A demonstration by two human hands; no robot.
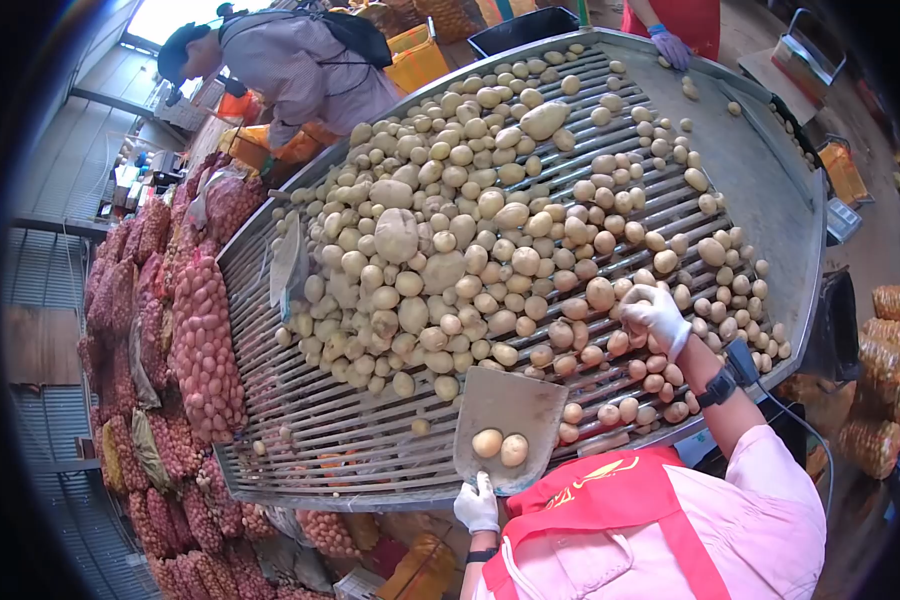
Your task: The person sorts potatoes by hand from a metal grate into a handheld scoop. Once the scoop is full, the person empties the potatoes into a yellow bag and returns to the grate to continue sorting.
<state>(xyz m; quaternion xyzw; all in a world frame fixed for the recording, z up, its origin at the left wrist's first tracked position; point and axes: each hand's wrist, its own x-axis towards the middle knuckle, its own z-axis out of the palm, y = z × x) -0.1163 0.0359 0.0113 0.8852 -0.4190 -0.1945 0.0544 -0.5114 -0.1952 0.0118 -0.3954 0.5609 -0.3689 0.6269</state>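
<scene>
A large slatted metal table (320, 455) bears a wide heap of potatoes (450, 240). My left hand (478, 505), in a white glove, grips the lower end of a flat grey scoop (510, 405) near the table's front edge. Two potatoes (500, 447) lie on the scoop. To the right, my right hand (656, 315), also gloved in white, reaches over potatoes on the slats with its fingers bent down. Its fingertips are at the potatoes, and whether it holds one is hard to make out.
A co-worker in a cap (310, 75) bends beyond the table's far left side. Another person's gloved hand (670, 48) rests on the far rim. Red net sacks (205, 340) are piled at the left, and filled sacks (875, 400) stand at the right.
</scene>
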